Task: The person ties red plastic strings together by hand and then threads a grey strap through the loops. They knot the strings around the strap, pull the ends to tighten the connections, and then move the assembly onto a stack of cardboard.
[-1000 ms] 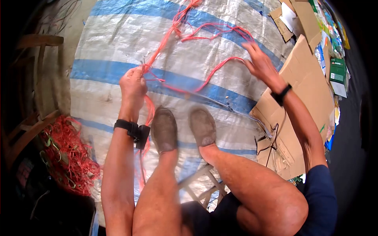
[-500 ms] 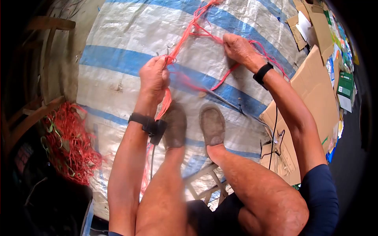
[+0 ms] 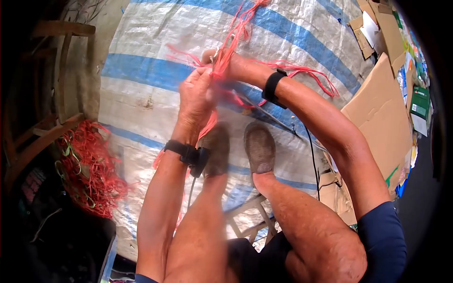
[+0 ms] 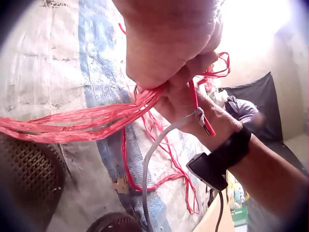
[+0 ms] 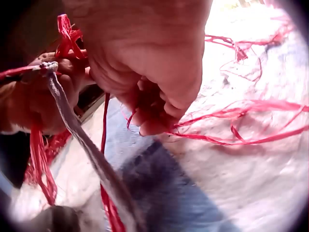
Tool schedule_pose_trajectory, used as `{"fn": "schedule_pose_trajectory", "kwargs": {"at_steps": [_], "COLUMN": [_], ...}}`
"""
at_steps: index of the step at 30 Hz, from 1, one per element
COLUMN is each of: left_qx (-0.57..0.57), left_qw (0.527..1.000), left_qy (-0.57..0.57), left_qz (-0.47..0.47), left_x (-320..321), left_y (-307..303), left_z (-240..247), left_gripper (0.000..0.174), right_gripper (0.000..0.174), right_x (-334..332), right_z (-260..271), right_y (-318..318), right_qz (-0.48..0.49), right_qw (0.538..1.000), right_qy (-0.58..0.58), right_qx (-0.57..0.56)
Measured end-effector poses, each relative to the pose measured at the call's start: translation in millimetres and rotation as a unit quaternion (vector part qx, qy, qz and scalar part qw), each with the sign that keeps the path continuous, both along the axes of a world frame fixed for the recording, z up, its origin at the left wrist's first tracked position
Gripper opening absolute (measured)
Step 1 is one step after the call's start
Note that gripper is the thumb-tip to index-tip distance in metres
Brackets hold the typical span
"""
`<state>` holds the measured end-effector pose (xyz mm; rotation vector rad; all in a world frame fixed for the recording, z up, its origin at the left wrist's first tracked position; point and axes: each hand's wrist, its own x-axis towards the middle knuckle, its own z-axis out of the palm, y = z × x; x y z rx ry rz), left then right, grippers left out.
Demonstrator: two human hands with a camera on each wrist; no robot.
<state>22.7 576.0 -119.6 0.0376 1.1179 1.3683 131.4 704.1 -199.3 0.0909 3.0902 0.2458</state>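
Note:
My left hand [image 3: 196, 94] grips a bundle of red plastic twine [image 3: 224, 59] near the middle of the striped sheet. In the left wrist view, the bundled strands [image 4: 87, 123] run out from under the curled fingers. Just beyond it, my right hand [image 3: 237, 67] reaches across, partly covered by the twine. The right wrist view shows its fingertips [image 5: 154, 126] curled round thin red strands that trail off to the right. A grey cord [image 5: 72, 118], knotted to a red strand, hangs beside the left hand.
A heap of red twine [image 3: 89, 174] lies at left beside a wooden chair [image 3: 63, 28]. Underfoot spreads a blue-and-white woven sheet [image 3: 146, 85], with two shoes [image 3: 260, 148] on it. Flattened cardboard [image 3: 377, 113] and packaging line the right side.
My right hand has swept from the far right, across to the left, and now meets the bundle just beyond my left hand. The left hand keeps its grip and sits slightly further right.

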Motion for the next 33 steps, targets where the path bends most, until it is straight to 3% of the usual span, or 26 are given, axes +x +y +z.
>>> {"fn": "schedule_pose_trajectory", "kwargs": {"at_steps": [1,2,4,6,8,10,11,13,14,16,18,20,21,22,24,25,26,28,29,33], "left_qx": [-0.005,-0.005,-0.038,-0.048,-0.074,-0.085,-0.097,-0.108,-0.111,-0.114,-0.124,-0.128,-0.133,-0.134,-0.088,-0.089,-0.097,-0.105,-0.11,-0.116], "left_qw": [1.0,1.0,0.999,0.998,0.996,0.994,0.992,0.989,0.989,0.989,0.983,0.98,0.975,0.975,0.973,0.973,0.976,0.979,0.981,0.984], "left_qy": [0.002,0.005,0.036,0.033,0.047,0.066,0.081,0.096,0.093,0.09,0.129,0.148,0.167,0.167,0.206,0.206,0.19,0.171,0.158,0.13], "left_qz": [0.005,0.006,-0.008,-0.004,-0.023,-0.019,-0.026,-0.032,-0.025,-0.019,-0.036,-0.048,-0.059,-0.061,-0.047,-0.048,-0.044,-0.04,-0.036,-0.03], "left_x": [1.7,4.1,7.8,8.6,10.2,15.0,16.5,18.1,19.6,21.4,20.9,19.6,19.3,19.6,19.8,19.8,20.2,21.0,21.2,23.4], "left_y": [-1.5,-2.3,-4.8,-9.4,-12.1,-12.1,-11.8,-9.2,-8.0,-7.2,-6.5,-6.3,-6.1,-6.5,-6.6,-6.9,-7.0,-5.1,-4.4,-6.1], "left_z": [-2.4,-2.3,-2.1,-11.8,-19.1,-19.7,-19.6,-18.0,-16.2,-16.6,-17.3,-17.3,-17.1,-21.8,-26.3,-24.7,-23.1,-14.8,-11.8,-11.5], "left_gripper": [0.014,0.014,0.012,0.01,0.01,0.011,0.012,0.013,0.014,0.015,0.016,0.017,0.017,0.017,0.017,0.017,0.017,0.017,0.017,0.018], "right_gripper": [0.033,0.038,0.043,0.034,0.032,0.026,0.026,0.023,0.023,0.024,0.032,0.028,0.029,0.029,0.031,0.029,0.029,0.025,0.025,0.026], "right_x": [-1.8,-4.2,0.2,13.7,34.5,51.1,60.9,76.6,79.6,82.7,80.1,73.1,71.1,63.9,50.2,49.7,50.9,54.7,58.3,75.7], "right_z": [0.7,1.8,20.1,21.2,26.9,49.6,56.6,69.7,73.7,79.5,79.4,76.5,74.4,80.9,93.1,92.4,89.2,80.9,78.9,80.4], "right_y": [-1.4,-2.4,8.4,14.3,21.3,22.7,18.1,5.2,-2.5,-18.6,-37.4,-51.2,-59.4,-65.8,-74.7,-77.0,-78.9,-82.3,-84.5,-89.8], "right_qz": [-0.15,-0.27,-0.248,-0.284,-0.258,-0.406,-0.406,-0.429,-0.431,-0.433,-0.421,-0.385,-0.296,-0.297,-0.442,-0.465,-0.467,-0.512,-0.488,-0.504], "right_qw": [0.91,0.657,0.66,0.74,0.755,0.645,0.645,0.466,0.465,0.358,0.349,0.496,0.651,0.649,0.437,0.515,0.514,0.448,0.451,0.431], "right_qy": [0.078,0.142,0.144,0.116,0.119,-0.016,-0.017,0.071,0.07,0.072,0.082,0.106,0.138,0.138,0.184,0.2,0.2,0.287,0.313,0.2], "right_qx": [-0.378,-0.689,-0.695,-0.598,-0.591,-0.647,-0.647,-0.771,-0.771,-0.824,-0.833,-0.771,-0.686,-0.687,-0.761,-0.691,-0.691,-0.675,-0.679,-0.721]}}
